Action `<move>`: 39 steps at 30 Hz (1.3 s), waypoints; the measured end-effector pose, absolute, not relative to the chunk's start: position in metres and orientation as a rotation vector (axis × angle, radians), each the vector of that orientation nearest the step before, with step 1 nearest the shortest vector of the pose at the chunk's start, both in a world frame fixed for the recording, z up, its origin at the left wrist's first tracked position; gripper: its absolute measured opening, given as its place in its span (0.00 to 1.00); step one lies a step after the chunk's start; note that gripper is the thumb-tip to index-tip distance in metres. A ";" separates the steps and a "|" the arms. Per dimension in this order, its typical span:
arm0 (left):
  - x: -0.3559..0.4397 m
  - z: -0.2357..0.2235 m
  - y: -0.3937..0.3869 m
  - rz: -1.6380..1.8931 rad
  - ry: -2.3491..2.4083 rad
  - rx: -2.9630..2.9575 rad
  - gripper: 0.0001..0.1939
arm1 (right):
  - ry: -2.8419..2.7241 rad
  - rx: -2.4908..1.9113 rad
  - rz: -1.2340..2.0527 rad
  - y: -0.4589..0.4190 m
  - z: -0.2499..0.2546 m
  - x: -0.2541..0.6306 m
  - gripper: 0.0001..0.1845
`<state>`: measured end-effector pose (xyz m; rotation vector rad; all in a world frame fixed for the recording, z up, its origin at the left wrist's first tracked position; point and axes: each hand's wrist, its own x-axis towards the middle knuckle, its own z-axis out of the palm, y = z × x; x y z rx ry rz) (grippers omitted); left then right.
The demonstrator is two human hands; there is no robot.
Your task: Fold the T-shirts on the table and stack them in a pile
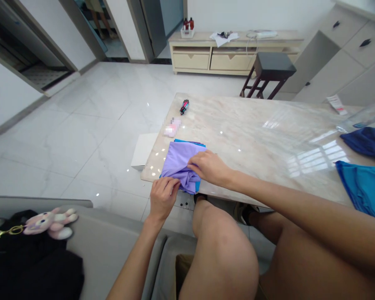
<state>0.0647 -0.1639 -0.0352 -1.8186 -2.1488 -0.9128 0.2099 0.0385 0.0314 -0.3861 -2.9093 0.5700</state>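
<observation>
A lilac cloth garment [177,164] lies bunched and folded at the near edge of the pale marble table [253,133]. It sits on a folded bright-blue cloth [190,143], which shows only at its edges. My left hand [162,199] grips the near edge of the lilac cloth. My right hand [208,168] lies over its right side, with the fingers closed on a fold. To the far right are a loose bright-blue garment [366,189] and a dark navy garment [367,143].
A blurred pink packet [171,127] and a small black-and-red object [184,106] lie on the table. A white box [143,150] stands by its left edge. A plush pink rabbit [51,223] sits on a grey sofa [112,250] at my left. My knees are below the table.
</observation>
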 end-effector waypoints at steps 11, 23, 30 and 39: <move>0.058 -0.039 -0.142 -0.772 -2.213 -1.685 0.15 | -3.172 0.061 0.456 0.011 0.044 0.217 0.14; 0.070 -0.049 -0.164 -0.346 -2.151 -2.035 0.19 | -2.929 -1.086 0.602 0.088 -0.003 0.213 0.27; 0.069 -0.047 -0.156 -0.348 -2.168 -2.030 0.23 | -2.773 -1.282 0.896 0.114 -0.019 0.178 0.17; 0.059 0.006 -0.125 -0.631 -2.336 -2.052 0.18 | -2.756 -1.436 0.606 0.124 -0.009 0.181 0.21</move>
